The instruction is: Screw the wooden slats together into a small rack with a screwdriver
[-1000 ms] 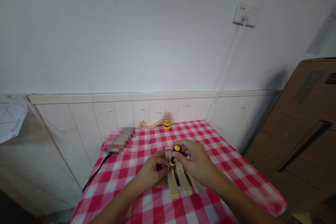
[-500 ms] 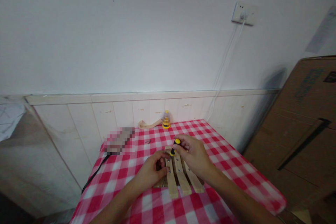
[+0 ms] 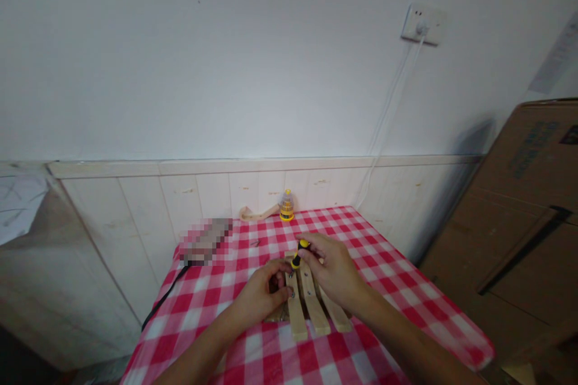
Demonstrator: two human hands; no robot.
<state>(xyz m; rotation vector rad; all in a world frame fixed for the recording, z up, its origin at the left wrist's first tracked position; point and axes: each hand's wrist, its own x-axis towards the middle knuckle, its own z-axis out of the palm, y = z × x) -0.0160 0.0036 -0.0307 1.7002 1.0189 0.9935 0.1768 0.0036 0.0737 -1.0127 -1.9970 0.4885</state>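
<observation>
My right hand (image 3: 332, 261) is closed around a small black-and-yellow screwdriver (image 3: 295, 261). The driver leans over the upper screw (image 3: 291, 275) on the leftmost wooden strip (image 3: 297, 313). My left hand (image 3: 264, 292) has its fingers curled at that strip's left edge, with the thumb beside the lower screw (image 3: 293, 295). Alongside lie a middle strip (image 3: 316, 313) and a right strip (image 3: 336, 313); screws show in the middle one. All three angled strips rest on a brown base (image 3: 276, 314), partly covered by my hands.
A red-and-white checked cloth (image 3: 397, 313) covers the table. By the wall stand a yellow-based bit holder (image 3: 286, 207) and a curved wooden piece (image 3: 259, 215). Small bits of metal (image 3: 255, 243) lie on the cloth. A blurred-out item (image 3: 208, 240) sits left; a large carton (image 3: 519, 204) stands right.
The screwdriver has tilted slightly and its lower end is closer to the upper screw. My left hand stays at the left strip. The view has shifted a little.
</observation>
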